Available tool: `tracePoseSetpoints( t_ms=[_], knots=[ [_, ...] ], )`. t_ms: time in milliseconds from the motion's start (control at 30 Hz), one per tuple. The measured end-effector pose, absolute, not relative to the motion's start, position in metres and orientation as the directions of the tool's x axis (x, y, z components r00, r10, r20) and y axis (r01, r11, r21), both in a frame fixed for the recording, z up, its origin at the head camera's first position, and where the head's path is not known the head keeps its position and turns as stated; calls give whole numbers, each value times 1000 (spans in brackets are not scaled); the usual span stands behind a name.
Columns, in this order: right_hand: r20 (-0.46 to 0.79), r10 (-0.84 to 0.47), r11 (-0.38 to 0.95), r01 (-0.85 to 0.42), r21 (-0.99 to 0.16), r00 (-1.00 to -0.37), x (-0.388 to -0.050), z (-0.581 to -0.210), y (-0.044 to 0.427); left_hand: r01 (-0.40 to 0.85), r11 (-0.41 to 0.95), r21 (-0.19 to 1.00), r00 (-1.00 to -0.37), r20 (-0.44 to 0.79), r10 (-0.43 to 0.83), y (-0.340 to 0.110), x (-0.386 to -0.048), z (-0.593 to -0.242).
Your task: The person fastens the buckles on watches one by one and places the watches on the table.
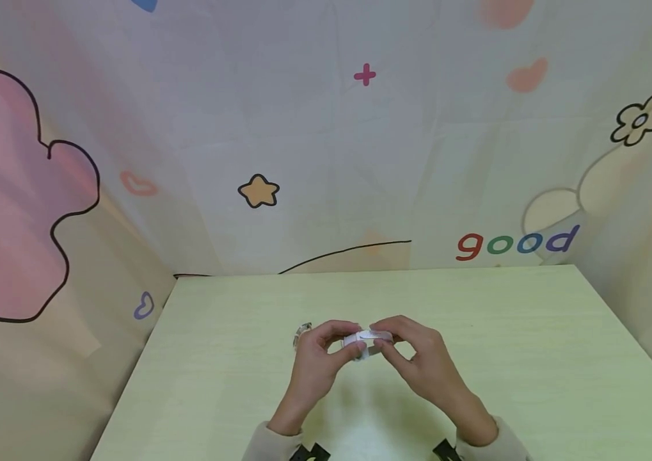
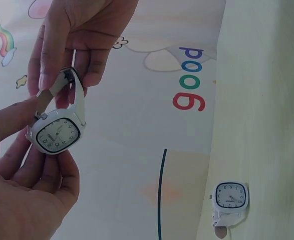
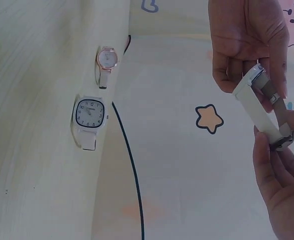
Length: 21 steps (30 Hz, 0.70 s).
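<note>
Both hands hold one white wristwatch (image 1: 367,335) above the table, its strap closed in a loop. My left hand (image 1: 318,358) pinches the case between thumb and fingers; in the left wrist view its square dial (image 2: 57,135) has a black rim and numerals. At the strap's buckle end, my right hand (image 1: 422,352) pinches with thumb and fingers. The right wrist view shows the outside of the white strap (image 3: 259,112) running from the case to the metal buckle (image 3: 283,142). The fingers partly cover the strap.
On the pale table (image 1: 216,397) lie another white square watch (image 3: 89,114) and a small round watch (image 3: 106,59) with a rose-gold rim. In the head view, a watch (image 1: 302,332) shows partly behind the left hand. A printed cloth (image 1: 314,128) hangs behind the table.
</note>
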State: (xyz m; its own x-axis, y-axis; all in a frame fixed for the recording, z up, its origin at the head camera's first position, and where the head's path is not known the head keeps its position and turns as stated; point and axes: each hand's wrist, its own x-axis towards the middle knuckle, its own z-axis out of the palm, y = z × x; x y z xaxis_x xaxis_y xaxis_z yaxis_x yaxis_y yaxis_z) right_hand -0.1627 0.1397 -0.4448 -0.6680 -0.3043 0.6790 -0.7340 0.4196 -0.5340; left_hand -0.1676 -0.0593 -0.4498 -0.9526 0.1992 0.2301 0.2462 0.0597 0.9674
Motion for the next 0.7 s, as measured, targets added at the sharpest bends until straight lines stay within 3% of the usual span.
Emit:
tracePoseSetpoints(
  t_ms=[367,700],
  knots=[
    [672,-348,383,-753,-534,-654,-163,-445,140,237,32,971,-949,224,221,-58,-168,-449],
    [589,-196,389,-613,-688,-784,-161,-446,141,267,-24,964,-949,267,170,-53,-168,-446]
  ],
)
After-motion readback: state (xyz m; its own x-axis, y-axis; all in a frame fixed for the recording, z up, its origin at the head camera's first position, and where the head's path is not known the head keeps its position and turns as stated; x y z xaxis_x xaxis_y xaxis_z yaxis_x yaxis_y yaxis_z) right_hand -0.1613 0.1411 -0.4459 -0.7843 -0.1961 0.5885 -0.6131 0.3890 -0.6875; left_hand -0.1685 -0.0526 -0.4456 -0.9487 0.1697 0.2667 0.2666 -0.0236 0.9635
